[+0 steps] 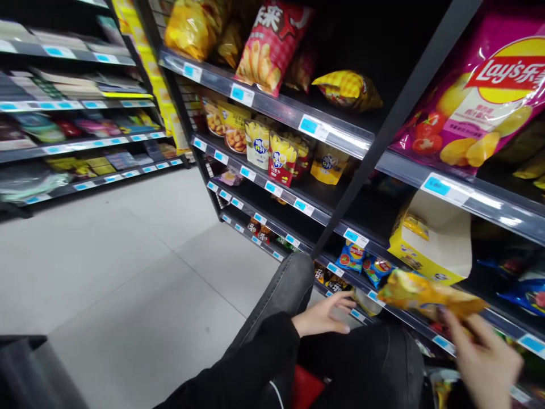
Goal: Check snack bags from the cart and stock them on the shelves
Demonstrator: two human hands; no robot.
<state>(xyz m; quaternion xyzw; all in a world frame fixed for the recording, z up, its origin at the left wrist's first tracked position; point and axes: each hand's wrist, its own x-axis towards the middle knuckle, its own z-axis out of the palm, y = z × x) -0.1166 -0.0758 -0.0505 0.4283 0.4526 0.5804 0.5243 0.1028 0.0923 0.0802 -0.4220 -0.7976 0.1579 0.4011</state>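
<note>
My right hand (485, 352) grips a yellow-orange snack bag (430, 295) by its lower edge, in front of a lower shelf. The bag lies nearly flat in the air and is somewhat blurred, so its print cannot be read. Just above it, a yellow-and-white display box (443, 244) stands open on the shelf with a small yellow packet (416, 226) inside. Over my lap, my left hand (326, 315) has its fingers apart and holds nothing. Small blue Lay's bags (351, 255) sit on the shelf beyond the left hand.
A large purple Lay's bag (481, 102) leans out on the upper right shelf. A red chip bag (272, 48) and a yellow-checked bag (347, 90) occupy the top left shelf. A dark upright post (383, 136) divides the shelving. Grey floor (140, 250) stretches to another stocked rack.
</note>
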